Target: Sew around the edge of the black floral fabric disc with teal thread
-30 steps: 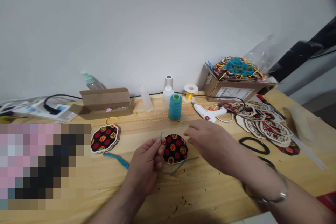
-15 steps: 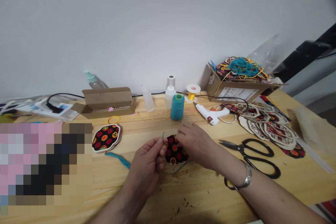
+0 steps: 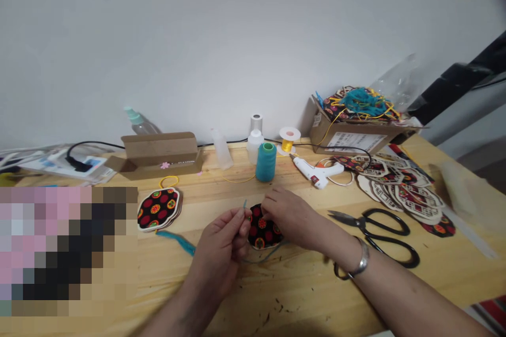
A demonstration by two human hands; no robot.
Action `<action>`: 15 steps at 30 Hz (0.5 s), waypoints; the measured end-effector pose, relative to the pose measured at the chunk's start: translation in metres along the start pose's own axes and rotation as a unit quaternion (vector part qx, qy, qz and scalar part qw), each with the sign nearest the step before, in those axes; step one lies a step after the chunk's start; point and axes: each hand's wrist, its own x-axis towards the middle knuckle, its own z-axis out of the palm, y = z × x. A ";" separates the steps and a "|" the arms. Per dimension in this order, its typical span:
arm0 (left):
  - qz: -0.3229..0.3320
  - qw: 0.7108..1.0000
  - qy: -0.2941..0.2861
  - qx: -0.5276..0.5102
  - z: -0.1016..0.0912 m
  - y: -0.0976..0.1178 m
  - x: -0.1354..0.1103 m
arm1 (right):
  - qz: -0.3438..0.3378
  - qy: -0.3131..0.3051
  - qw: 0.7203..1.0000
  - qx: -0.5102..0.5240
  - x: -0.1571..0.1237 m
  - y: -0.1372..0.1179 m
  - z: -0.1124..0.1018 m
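The left hand (image 3: 222, 237) pinches the thread (image 3: 245, 204) near its tip, presumably for control; the right hand (image 3: 290, 217) overlaps the patch (image 3: 259, 233), its fingers' grip hidden.

Hands (image 3: 226, 236) (image 3: 290, 218) close together, left pinched

The right hand (image 3: 290, 218) is covering the right part of the patterned fabric-faced disc (image 3: 259, 229); any contact there is being hidden. The left hand (image 3: 225, 237) is concealing all but a short tip of the teal thread (image 3: 245, 204). A pixelated patch (image 3: 59, 253) is masking the lower left. The lower edge is cutting off the left forearm (image 3: 169, 305); the right edge, a red striped cloth (image 3: 492, 310). Print on the carton label (image 3: 358, 141) is appearing unreadably small.
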 end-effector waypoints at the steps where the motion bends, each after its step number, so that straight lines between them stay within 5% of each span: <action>1: -0.001 1.000 -0.001 -0.002 0.000 0.000 0.000 | 0.009 0.007 1.000 0.021 0.001 0.000 -0.001; 7: -0.001 1.000 -0.006 -0.003 0.000 0.001 0.000 | 0.083 0.076 0.978 0.173 0.003 -0.001 -0.026; 12: -0.008 1.000 -0.006 -0.003 0.001 0.001 -0.003 | 0.165 0.150 0.833 0.506 0.009 -0.002 -0.056; 15: -0.011 1.000 -0.001 -0.006 0.002 0.000 -0.004 | 0.124 0.213 0.792 0.558 0.025 -0.010 -0.092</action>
